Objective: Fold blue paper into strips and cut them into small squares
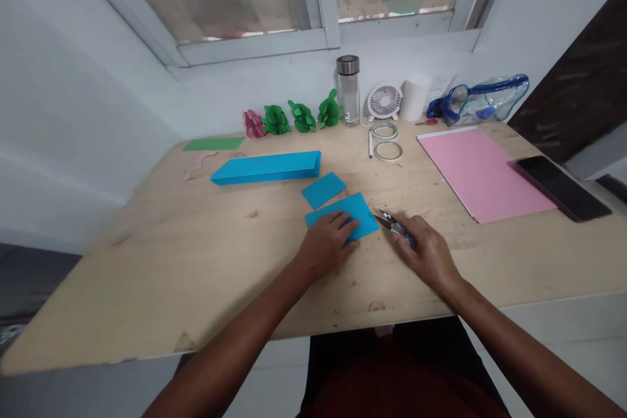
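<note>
My left hand [329, 243] lies on a blue paper rectangle [363, 211], its fingers spread over the left and middle of the sheet. In my right hand [425, 249] is a pair of small thread snips [396, 227], with the blades parted and pointing at the right edge of that sheet. Just behind it rests a smaller blue paper piece [324, 190]. Farther back on the left is a long folded blue paper strip [267, 168].
Pink sheets [490, 173] and a black phone [563, 187] lie on the right. Along the wall stand green paper shapes [302, 117], a glass bottle [349, 95], a small fan [385, 102] and a clear pouch [484, 101]. Tape rolls [388, 151] sit before the fan.
</note>
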{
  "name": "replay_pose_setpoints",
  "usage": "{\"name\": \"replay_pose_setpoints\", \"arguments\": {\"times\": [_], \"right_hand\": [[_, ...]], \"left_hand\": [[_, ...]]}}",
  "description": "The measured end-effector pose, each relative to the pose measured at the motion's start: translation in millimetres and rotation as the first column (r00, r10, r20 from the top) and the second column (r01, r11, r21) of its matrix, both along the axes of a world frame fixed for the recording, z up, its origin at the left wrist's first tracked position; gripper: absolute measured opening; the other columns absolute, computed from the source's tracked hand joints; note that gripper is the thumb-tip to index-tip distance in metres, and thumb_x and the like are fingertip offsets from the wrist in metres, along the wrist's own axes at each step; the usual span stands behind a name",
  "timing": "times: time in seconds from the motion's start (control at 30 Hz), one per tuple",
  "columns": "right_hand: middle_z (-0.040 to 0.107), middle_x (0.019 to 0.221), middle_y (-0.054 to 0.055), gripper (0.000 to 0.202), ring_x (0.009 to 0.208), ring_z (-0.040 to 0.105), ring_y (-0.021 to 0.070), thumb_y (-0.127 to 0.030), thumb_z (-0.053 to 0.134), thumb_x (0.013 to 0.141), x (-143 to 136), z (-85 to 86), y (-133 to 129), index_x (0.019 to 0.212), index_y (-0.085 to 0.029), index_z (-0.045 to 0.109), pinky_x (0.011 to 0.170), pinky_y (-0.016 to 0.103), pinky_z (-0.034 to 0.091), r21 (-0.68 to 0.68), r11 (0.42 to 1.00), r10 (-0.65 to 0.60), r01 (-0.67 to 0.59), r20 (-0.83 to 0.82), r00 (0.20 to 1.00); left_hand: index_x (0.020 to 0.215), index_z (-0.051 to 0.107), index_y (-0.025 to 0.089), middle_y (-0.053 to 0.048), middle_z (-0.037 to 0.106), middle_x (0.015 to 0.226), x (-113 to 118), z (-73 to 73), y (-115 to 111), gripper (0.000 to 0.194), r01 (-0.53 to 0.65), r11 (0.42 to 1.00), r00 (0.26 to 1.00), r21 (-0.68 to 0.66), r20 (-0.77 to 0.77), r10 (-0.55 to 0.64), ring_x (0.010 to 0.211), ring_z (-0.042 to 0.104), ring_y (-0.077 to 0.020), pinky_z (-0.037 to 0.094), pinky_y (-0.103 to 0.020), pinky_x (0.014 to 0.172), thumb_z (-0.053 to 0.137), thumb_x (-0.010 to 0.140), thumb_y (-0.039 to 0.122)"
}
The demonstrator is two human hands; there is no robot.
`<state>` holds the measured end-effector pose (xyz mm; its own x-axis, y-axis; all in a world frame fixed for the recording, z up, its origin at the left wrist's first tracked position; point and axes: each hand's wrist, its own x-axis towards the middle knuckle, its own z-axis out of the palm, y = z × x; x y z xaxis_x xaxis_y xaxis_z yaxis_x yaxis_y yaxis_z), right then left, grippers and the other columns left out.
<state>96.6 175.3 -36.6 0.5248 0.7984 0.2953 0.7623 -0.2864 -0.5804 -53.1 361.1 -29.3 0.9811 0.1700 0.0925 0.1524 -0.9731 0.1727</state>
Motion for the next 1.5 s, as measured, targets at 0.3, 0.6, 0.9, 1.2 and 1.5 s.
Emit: {"name": "replay_pose_setpoints", "arguments": {"times": [0.3, 0.6, 0.9, 1.2, 1.5], "right_hand": [[0.067, 0.103, 0.008, 0.037, 0.091, 0.063, 0.021, -0.035, 0.046, 0.091, -2.8, 3.4, 22.8, 0.124, -0.023, 0.059, 0.076, 0.035, 0.05, 0.038, 0.997, 0.061, -0.059, -0.056, 0.997], [0.065, 0.098, 0.008, 0.036, 0.074, 0.062, 0.0209, -0.036, 0.045, 0.091, -14.9, -1.0, 28.4, 0.12, -0.023, 0.061, 0.054, 0.029, 0.044, -0.087, 0.996, 0.035, -0.032, 0.027, 0.999], [0.065, 0.114, 0.01, 0.039, 0.102, 0.062, 0.0227, -0.034, 0.044, 0.091, -3.5, -2.8, 37.6, 0.128, -0.024, 0.055, 0.082, 0.037, 0.051, 0.109, 0.993, 0.048, -0.04, -0.071, 0.996], [0.067, 0.117, 0.01, 0.036, 0.106, 0.063, 0.0228, -0.035, 0.046, 0.091, -6.2, 5.9, 37.3, 0.123, -0.022, 0.059, 0.089, 0.04, 0.05, 0.198, 0.98, 0.046, -0.01, -0.179, 0.983], [0.068, 0.116, 0.009, 0.035, 0.105, 0.063, 0.0234, -0.036, 0.049, 0.09, -8.5, 6.6, 39.7, 0.121, -0.025, 0.062, 0.089, 0.041, 0.05, 0.243, 0.97, 0.071, 0.004, -0.298, 0.952]], "left_hand": [[0.113, 0.061, 0.014, -0.016, 0.064, 0.113, 21.3, 10.6, 40.2, 0.041, -0.352, 0.934, 0.934, -0.063, -0.09, 0.346, 0.109, 0.056, -0.0314, 0.045, -0.043, 0.091, 0.063, 0.081, 0.039], [0.069, 0.059, 0.019, 0.0, 0.06, 0.068, 46.4, 17.3, 65.1, 0.02, -0.402, 0.877, 0.913, -0.264, -0.188, 0.362, 0.074, 0.059, -0.0197, 0.041, -0.027, 0.063, 0.072, 0.066, 0.034], [0.094, 0.06, 0.017, 0.0, 0.061, 0.073, 50.5, 54.0, 79.9, 0.022, -0.423, 0.79, 0.891, -0.444, -0.044, 0.452, 0.071, 0.061, -0.0164, 0.045, -0.025, 0.06, 0.062, 0.076, 0.029], [0.088, 0.063, 0.022, -0.003, 0.061, 0.076, 46.5, 89.5, 102.2, 0.017, -0.544, 0.79, 0.807, -0.282, 0.08, 0.585, 0.081, 0.06, -0.0227, 0.041, -0.029, 0.07, 0.067, 0.072, 0.021], [0.081, 0.067, 0.021, 0.003, 0.054, 0.056, 6.0, 97.5, 108.9, 0.011, -0.522, 0.65, 0.775, -0.552, 0.013, 0.632, 0.05, 0.048, -0.0136, 0.032, -0.023, 0.049, 0.064, 0.072, 0.027]]}}
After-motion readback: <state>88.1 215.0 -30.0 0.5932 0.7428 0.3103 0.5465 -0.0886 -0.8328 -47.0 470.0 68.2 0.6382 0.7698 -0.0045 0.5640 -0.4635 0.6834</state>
